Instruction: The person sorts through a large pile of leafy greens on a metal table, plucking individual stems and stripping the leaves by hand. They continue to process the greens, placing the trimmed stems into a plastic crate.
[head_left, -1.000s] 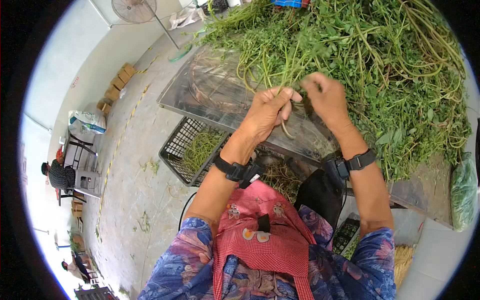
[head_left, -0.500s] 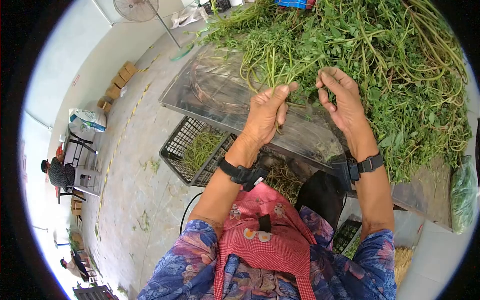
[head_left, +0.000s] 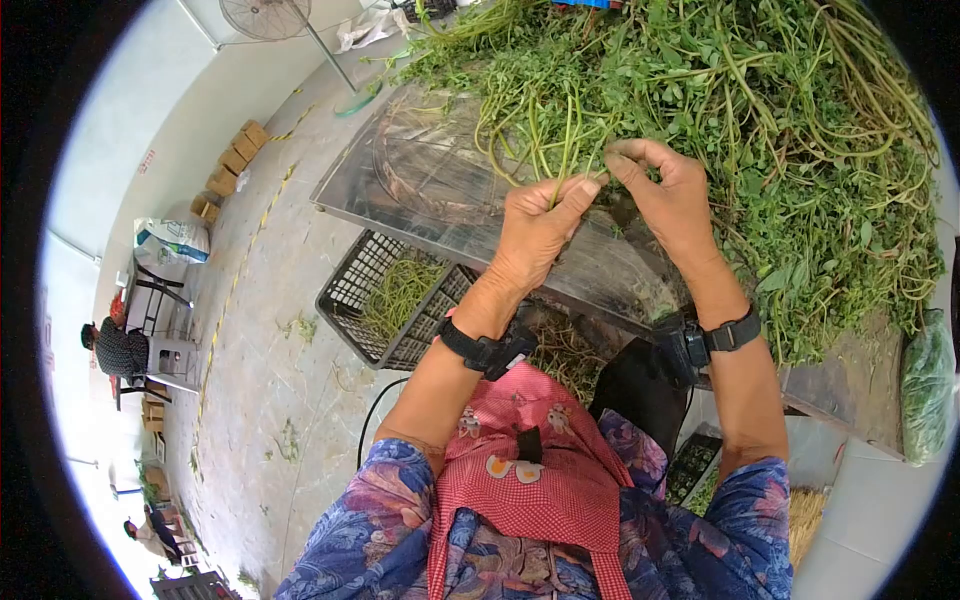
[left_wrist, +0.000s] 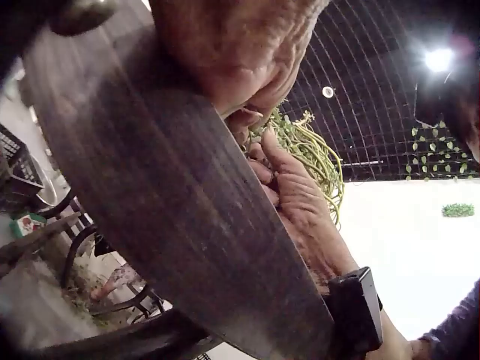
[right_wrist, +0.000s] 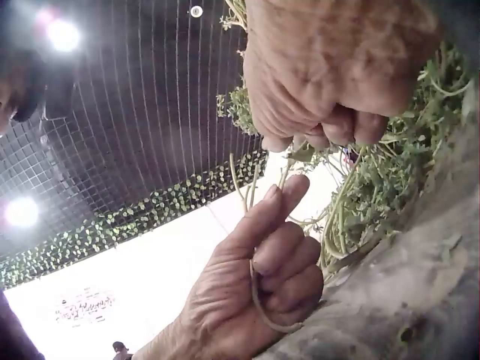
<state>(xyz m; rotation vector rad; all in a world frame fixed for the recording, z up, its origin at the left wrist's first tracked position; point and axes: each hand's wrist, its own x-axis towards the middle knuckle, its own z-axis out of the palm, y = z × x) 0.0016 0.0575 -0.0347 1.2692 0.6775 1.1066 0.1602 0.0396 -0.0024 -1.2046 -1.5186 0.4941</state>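
Observation:
Several long green stems (head_left: 568, 140) rise from the fist of my left hand (head_left: 535, 235), which grips them over the metal table (head_left: 450, 225). In the right wrist view a pale stem end (right_wrist: 257, 300) curves out below the left fingers. Close by on the right, my right hand (head_left: 672, 205) pinches a thin green piece beside the stems with thumb and forefinger. A small leaf (right_wrist: 304, 154) shows under its curled fingers in the right wrist view. Behind both hands spreads a large heap of leafy greens (head_left: 790, 190).
A black plastic crate (head_left: 350, 290) holding bare stems (head_left: 405, 295) stands below the table's left edge. A green plastic bag (head_left: 928, 390) lies at the far right. On the floor are a standing fan (head_left: 265, 18) and cardboard boxes (head_left: 232, 162). A person (head_left: 118, 345) sits far left.
My right hand moved away from the left hand with its fingers apart, then came back to the stems and pinched. The left hand kept its grip on the stems.

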